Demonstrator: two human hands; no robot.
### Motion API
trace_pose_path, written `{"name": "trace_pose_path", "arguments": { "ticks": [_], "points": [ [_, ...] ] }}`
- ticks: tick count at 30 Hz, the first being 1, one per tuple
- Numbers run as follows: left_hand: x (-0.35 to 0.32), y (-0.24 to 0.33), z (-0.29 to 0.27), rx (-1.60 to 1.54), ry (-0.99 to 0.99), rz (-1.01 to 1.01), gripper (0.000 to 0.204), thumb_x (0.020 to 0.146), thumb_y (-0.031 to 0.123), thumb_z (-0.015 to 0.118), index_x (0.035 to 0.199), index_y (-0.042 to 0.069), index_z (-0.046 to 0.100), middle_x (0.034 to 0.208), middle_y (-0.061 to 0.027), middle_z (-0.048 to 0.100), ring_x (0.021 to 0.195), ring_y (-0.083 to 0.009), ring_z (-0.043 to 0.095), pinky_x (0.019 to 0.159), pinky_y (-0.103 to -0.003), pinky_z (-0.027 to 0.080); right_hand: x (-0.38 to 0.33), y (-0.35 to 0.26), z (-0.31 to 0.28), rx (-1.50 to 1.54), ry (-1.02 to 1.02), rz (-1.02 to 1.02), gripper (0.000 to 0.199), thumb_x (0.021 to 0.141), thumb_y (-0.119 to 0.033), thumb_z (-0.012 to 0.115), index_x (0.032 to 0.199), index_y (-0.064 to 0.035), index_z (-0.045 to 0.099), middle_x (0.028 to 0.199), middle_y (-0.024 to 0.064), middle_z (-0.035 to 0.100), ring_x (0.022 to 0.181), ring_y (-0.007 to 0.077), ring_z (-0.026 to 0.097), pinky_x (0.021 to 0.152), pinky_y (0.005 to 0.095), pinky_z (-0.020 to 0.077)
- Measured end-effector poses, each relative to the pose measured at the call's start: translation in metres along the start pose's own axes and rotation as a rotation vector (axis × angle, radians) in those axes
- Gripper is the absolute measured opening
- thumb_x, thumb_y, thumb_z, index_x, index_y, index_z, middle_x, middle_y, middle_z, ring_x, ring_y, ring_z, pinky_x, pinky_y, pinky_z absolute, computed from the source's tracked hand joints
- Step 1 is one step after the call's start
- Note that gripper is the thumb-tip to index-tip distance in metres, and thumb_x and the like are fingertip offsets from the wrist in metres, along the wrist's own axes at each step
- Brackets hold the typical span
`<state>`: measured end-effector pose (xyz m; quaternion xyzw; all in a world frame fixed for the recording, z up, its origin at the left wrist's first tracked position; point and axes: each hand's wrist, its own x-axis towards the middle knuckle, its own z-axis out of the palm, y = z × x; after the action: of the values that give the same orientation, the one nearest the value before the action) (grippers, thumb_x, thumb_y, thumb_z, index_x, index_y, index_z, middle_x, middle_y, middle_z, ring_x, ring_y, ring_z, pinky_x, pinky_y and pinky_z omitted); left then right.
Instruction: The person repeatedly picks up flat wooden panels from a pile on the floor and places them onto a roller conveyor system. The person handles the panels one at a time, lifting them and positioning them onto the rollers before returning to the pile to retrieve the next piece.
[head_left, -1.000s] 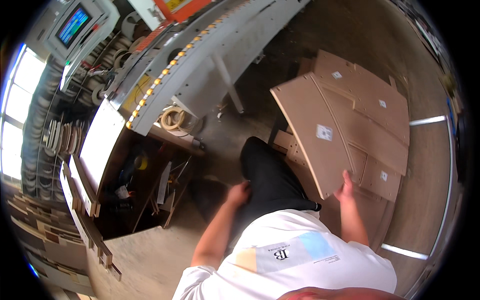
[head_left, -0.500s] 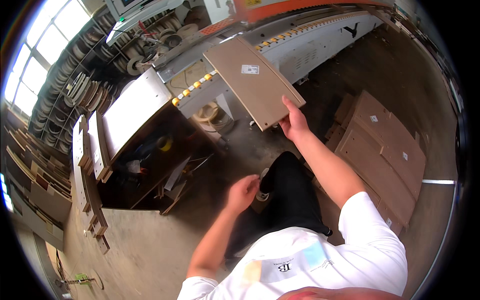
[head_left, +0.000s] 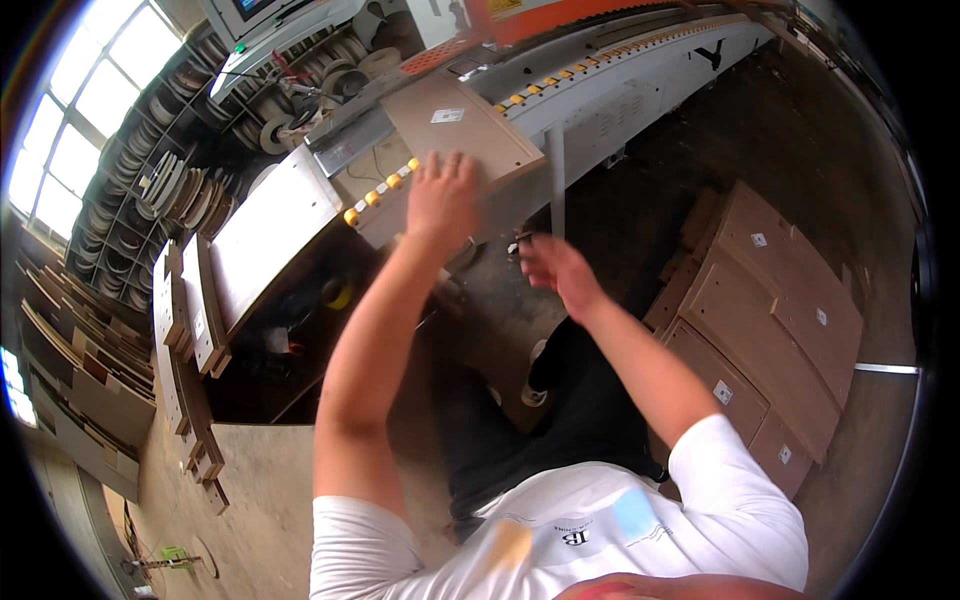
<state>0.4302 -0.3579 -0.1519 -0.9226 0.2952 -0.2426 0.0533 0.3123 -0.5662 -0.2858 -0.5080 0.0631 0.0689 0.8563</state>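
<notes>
A flat brown board (head_left: pixel 478 138) with a small white label lies on the machine's infeed edge, over the yellow rollers (head_left: pixel 394 181). My left hand (head_left: pixel 446 198) reaches up to its near left edge, fingers stretched out and touching or just over the panel; motion blurs it a little. Lower and to the right, my right hand (head_left: pixel 562 272) hangs in the air apart from the board, fingers loosely spread and holding nothing.
A white-topped bench (head_left: pixel 275 230) stands left, with narrow strips (head_left: pixel 200 310) stacked at its end. Brown panels (head_left: pixel 775 310) with labels are piled on the right. Edging rolls (head_left: pixel 170 190) fill a rack behind. The grey machine bed (head_left: pixel 620 100) runs off to the far right.
The board went from my right hand onto the machine, leftward and away. My right hand let go and drew back lower. My left hand rose from near my lap to the board's edge.
</notes>
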Motion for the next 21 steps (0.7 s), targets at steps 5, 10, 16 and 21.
{"name": "trace_pose_path", "arguments": {
  "ticks": [5,10,16,21],
  "points": [
    [0.042,-0.007,0.022,0.020,-0.108,-0.071,0.074,0.084,0.025,0.080,0.150,0.006,0.051,0.150,-0.0153,0.059,0.136,-0.0369,0.059,0.107,-0.044,0.056,-0.119,0.109,-0.081,-0.874,0.131,-0.098,0.038,0.092,-0.031,0.079,0.123,-0.0104,0.071,0.106,0.0103,0.081,0.100,0.0222,0.079,0.092,0.0376,0.0596],
    [0.088,0.014,0.019,0.029,-0.244,-0.102,0.070,0.083,0.024,0.074,0.146,0.002,0.055,0.140,-0.0209,0.064,0.122,-0.0416,0.067,0.091,-0.045,0.062,-0.134,0.097,-0.073,-1.117,-0.042,-0.406,0.025,0.089,-0.032,0.078,0.108,-0.0152,0.077,0.083,0.0032,0.078,0.080,0.0262,0.074,0.079,0.0384,0.0568],
    [0.119,0.030,0.033,0.102,-0.242,-0.047,0.067,0.084,0.026,0.069,0.144,-0.002,0.056,0.132,-0.0215,0.067,0.117,-0.0420,0.070,0.092,-0.045,0.062,-0.120,0.097,-0.082,-1.051,-0.056,-0.337,0.025,0.090,-0.032,0.077,0.107,-0.0150,0.077,0.083,0.0045,0.078,0.075,0.0254,0.075,0.077,0.0387,0.0578],
    [0.153,0.048,0.042,0.089,-0.254,-0.016,0.061,0.085,0.025,0.068,0.138,-0.003,0.059,0.125,-0.0219,0.069,0.110,-0.0427,0.073,0.092,-0.044,0.062,-0.123,0.096,-0.084,-0.973,-0.043,-0.332,0.023,0.090,-0.030,0.078,0.107,-0.0146,0.077,0.084,0.0061,0.078,0.075,0.0263,0.076,0.074,0.0391,0.0588]
  ]
}}
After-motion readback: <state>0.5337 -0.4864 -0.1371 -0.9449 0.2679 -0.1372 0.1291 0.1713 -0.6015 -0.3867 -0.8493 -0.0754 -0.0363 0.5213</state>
